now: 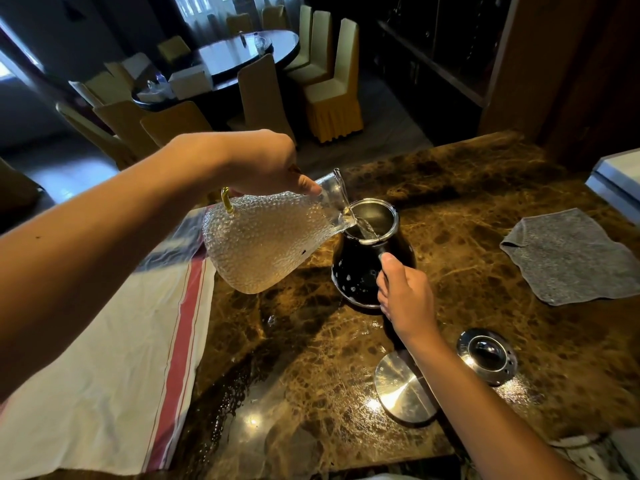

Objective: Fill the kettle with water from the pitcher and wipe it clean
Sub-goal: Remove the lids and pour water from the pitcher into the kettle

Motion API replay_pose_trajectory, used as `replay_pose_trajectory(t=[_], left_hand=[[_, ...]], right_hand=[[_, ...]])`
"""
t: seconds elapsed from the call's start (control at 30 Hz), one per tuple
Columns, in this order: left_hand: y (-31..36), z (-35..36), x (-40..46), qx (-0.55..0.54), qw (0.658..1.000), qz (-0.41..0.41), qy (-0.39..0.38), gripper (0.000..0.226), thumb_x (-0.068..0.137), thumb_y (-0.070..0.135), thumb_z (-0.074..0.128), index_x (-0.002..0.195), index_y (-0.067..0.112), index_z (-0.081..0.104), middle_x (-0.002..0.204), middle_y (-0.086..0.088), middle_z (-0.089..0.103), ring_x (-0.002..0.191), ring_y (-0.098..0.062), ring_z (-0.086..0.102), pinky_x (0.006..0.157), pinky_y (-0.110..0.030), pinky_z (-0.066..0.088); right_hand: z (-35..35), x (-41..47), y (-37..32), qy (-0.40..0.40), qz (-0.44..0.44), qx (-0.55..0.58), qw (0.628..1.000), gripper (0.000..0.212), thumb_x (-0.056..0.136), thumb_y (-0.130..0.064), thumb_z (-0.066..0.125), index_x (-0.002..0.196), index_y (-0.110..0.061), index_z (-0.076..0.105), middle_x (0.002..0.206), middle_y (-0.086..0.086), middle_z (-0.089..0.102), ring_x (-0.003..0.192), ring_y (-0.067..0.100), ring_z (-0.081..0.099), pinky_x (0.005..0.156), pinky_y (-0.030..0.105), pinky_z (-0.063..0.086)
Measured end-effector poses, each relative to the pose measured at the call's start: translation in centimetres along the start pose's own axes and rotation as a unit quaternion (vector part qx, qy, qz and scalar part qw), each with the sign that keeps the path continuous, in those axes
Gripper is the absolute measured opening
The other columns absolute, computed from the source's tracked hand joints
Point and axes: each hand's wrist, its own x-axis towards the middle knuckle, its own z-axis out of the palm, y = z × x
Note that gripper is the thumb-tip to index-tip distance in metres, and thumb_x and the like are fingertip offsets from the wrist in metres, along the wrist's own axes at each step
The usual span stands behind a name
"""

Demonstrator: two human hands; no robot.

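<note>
Left hand (256, 161) clamps tilted dimpled clear-glass pitcher (266, 240) over open dark steel kettle (360, 271), right hand (405, 299) wrapped on its handle, brown marble counter (467, 327) bare nearby.

no readable text, label, brand or number shows anywhere (the surfaces all look plain).

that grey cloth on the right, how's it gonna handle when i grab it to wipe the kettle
The grey cloth will probably be floppy: it lies flat on the marble counter with a curled corner. It looks thin, so likely light. Its nubby weave should grip well and hardly slide.
</note>
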Motion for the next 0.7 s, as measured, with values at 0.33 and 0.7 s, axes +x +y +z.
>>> replay_pose_trajectory(t=[0.33,0.7], left_hand=[[-0.13,0.24,0.09,-0.007,1.000,0.006,0.026,0.078,0.085,0.075,0.042,0.086,0.001,0.067,0.073,-0.012,0.065,0.061,-0.024,0.060,0.056,-0.031,0.044],[0.44,0.11,-0.12,-0.006,0.999,-0.014,0.042,0.069,0.092,0.069,0.048,0.075,0.003,0.061,0.064,-0.008,0.053,0.053,-0.020,0.047,0.051,-0.029,0.037]], right_hand=[[0.03,-0.04,-0.13,-0.004,0.004,0.012,1.000,0.068,0.092,-0.058,0.049,0.059,-0.002,0.028,0.051,0.004,0.028,0.049,0.022,0.024,0.048,0.034,0.017],[-0.18,-0.36,-0.65,-0.031,0.007,0.044,0.999,0.075,0.089,-0.061,0.052,0.063,0.007,0.030,0.057,0.011,0.027,0.047,0.018,0.023,0.048,0.037,0.015]])
